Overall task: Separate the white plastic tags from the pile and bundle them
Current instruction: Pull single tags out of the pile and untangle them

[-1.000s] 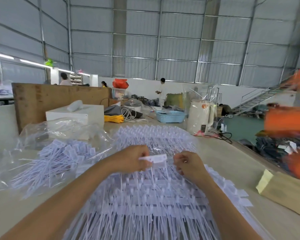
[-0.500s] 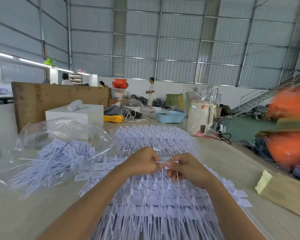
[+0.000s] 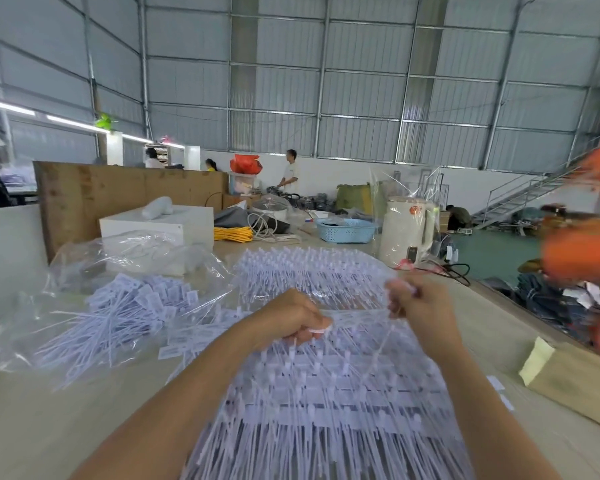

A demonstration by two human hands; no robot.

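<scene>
Both hands have pulled apart since half a second ago, when they were pinched together over one tag. Now the right hand (image 3: 421, 306) is up and off to the right, and the left hand (image 3: 291, 318) sits lower, on the pile.

Closest to the person is the big pile of white plastic tags (image 3: 326, 410). It lies on the table (image 3: 49, 427) under both arms, with the thin tails running toward the person.

The left hand's fingers are curled around a tag head (image 3: 317, 330) and hold it down against the pile. The right hand's fingers are bent and pinch something white at the top, but it is blurry. A thin tail (image 3: 383, 344) hangs down from that hand to the pile. Faint strands stretch sideways between the two hands, so the pulled tag seems to lie left to right. The right hand looks best placed to lift it away, while the left keeps the rest still.

Farther left, loose tags (image 3: 125, 313) lie on a clear plastic bag (image 3: 136, 251). Behind the hands is another sheet of tags (image 3: 309, 268). A brown envelope (image 3: 575, 382) lies on the right.
</scene>
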